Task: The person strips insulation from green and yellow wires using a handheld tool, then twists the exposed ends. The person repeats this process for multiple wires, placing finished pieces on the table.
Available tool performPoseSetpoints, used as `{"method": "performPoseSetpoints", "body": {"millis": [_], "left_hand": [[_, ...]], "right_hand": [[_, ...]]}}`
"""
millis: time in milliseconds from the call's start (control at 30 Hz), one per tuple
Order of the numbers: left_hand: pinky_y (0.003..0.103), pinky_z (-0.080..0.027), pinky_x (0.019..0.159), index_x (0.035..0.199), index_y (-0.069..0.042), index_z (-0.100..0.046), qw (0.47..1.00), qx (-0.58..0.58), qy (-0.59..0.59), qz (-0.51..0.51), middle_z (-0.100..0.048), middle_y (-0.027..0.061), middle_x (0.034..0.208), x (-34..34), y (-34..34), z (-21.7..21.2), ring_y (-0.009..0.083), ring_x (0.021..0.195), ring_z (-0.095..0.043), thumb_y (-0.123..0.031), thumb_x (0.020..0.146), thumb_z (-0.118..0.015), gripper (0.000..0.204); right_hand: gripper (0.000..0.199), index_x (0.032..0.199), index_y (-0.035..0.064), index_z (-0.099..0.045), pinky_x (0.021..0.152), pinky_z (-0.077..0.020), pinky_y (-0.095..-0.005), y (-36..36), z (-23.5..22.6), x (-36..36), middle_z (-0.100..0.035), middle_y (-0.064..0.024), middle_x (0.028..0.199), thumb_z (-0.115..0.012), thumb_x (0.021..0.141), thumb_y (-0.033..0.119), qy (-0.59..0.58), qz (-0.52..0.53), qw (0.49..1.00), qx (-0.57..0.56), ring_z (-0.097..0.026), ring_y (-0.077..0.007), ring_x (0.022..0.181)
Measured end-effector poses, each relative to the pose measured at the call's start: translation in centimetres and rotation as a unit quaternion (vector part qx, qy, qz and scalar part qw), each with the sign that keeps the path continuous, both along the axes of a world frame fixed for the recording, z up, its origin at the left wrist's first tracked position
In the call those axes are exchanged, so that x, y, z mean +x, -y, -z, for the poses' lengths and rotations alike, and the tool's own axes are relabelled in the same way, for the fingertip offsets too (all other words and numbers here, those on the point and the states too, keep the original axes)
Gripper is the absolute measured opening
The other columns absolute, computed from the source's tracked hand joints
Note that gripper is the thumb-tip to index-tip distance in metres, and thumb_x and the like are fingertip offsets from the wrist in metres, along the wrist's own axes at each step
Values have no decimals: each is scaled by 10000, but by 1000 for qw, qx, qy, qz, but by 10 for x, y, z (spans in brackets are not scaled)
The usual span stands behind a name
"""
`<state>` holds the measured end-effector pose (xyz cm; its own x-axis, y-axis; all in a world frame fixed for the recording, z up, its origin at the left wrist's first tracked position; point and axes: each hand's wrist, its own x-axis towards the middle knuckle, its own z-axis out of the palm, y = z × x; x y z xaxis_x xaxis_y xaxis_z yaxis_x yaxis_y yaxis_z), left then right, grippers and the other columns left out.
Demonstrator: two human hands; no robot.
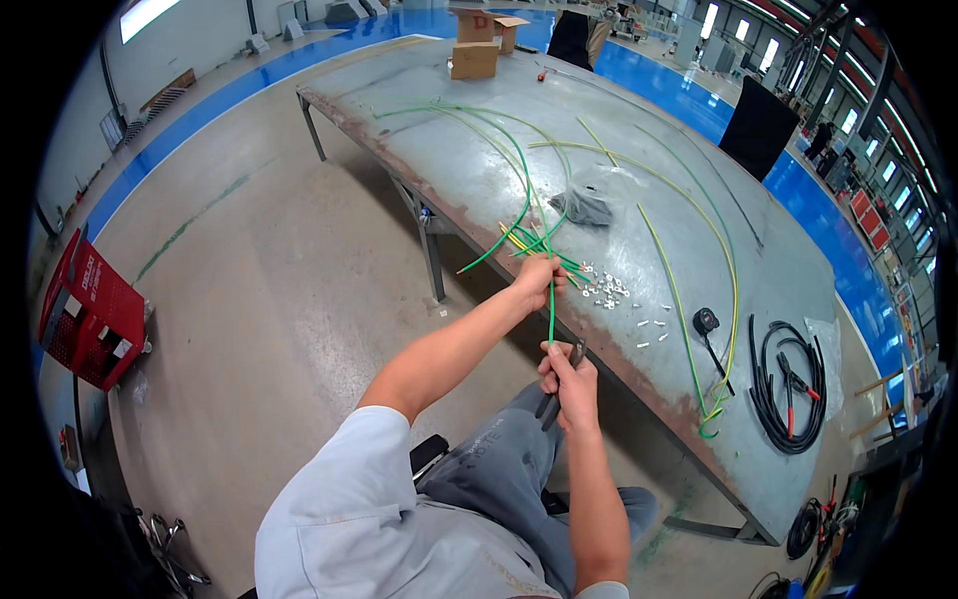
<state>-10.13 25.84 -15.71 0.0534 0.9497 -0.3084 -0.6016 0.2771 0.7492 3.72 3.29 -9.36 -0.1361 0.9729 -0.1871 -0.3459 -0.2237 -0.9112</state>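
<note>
My left hand is closed around a green wire at the table's near edge. Lower down, over my lap, my right hand pinches the wire's near end between thumb and fingers. A dark, narrow hand tool is also gripped in that hand; its ends stick out on both sides, and its exact kind cannot be made out. Just beyond my left hand lies a bunch of short green and yellow-green wire pieces. Small metal cable lugs are scattered to its right.
On the metal table are long yellow-green wires, a clear bag of dark parts, a black round-headed item, coiled black cable and red-handled pliers. Cardboard boxes stand far back; a red cart is left.
</note>
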Motion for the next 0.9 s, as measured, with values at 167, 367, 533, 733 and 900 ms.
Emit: {"method": "performPoseSetpoints", "body": {"millis": [167, 367, 533, 733, 900], "left_hand": [[372, -479, 526, 849, -12, -746, 931, 74, -355, -45, -643, 89, 682, -97, -78, 17, 209, 599, -621, -86, 905, -621, 156], [377, -563, 627, 1236, -12, -652, 937, 68, -338, -61, -651, 114, 932, -147, -170, -47, 224, 792, -692, -82, 895, -666, 348], [419, -570, 972, 1412, 17, -619, 581, 284, -756, -100, -709, 225, 1312, -163, -178, -70, 301, 1131, -722, -215, 956, -720, 521], [315, -567, 829, 1322, -41, -704, 716, 435, -517, 177, -774, 88, 1107, 101, 31, -61, 139, 916, -701, -236, 983, -758, 395], [378, -592, 824, 1296, -31, -701, 670, 491, -474, 292, -772, 137, 1125, 241, 132, -47, 234, 896, -743, -161, 948, -734, 373]], "right_hand": [[281, 1170, -43, -701, 564, -403, -238, 45, 9, 52, -644, -35, 786, -683, 1043, 207, 75, -82, 994, -8, -495, -61, 606], [232, 1040, 29, -732, 566, -394, -236, 126, 26, 167, -666, 0, 792, -727, 1002, 258, 137, 67, 984, -95, -496, -47, 633], [200, 1048, 34, -693, 566, -412, -247, 152, 43, 224, -667, -24, 803, -740, 993, 221, 138, 204, 967, -59, -520, -62, 622], [261, 1204, -10, -638, 605, -474, -271, 186, 54, 247, -677, -77, 920, -698, 1016, 160, -62, 254, 961, -94, -590, -124, 679], [311, 1284, -26, -619, 649, -536, -296, 217, 101, 233, -689, -103, 937, -673, 1021, 131, -90, 234, 956, -152, -647, -154, 727]]}}
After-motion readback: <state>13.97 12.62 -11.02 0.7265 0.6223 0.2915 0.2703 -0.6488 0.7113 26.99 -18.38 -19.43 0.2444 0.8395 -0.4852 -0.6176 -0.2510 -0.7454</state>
